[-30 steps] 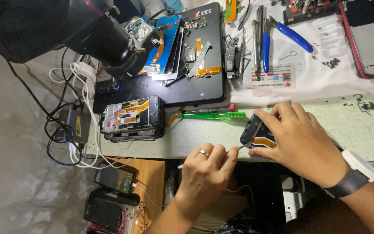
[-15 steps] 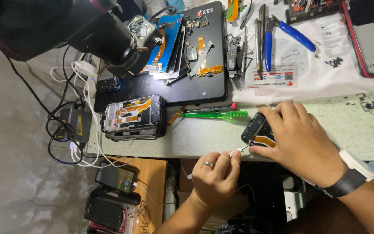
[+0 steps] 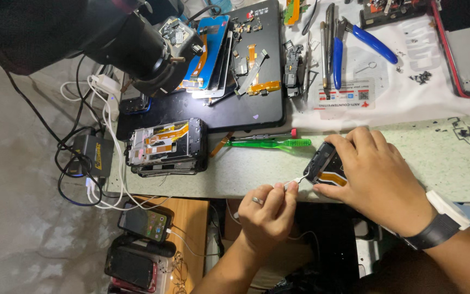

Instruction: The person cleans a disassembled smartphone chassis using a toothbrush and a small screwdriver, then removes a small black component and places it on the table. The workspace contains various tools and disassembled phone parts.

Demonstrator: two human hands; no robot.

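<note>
Spreading across the view is a pale green speckled workbench, its far part covered by a white cloth and a glossy black mat. A black cylindrical microscope head hangs over the mat's left end. Beneath it lies a stack of opened phone frames, metal-edged with orange flex ribbon showing. The right hand, a dark band with a white block at its wrist, is clamped around a small dark phone body with an orange ribbon, pressing it to the bench's near edge. The left hand, ringed, pinches a thin pale tool whose tip meets that phone. Beyond lie blue-handled pliers, a translucent green brush, and a white rectangular label with red print.
</note>
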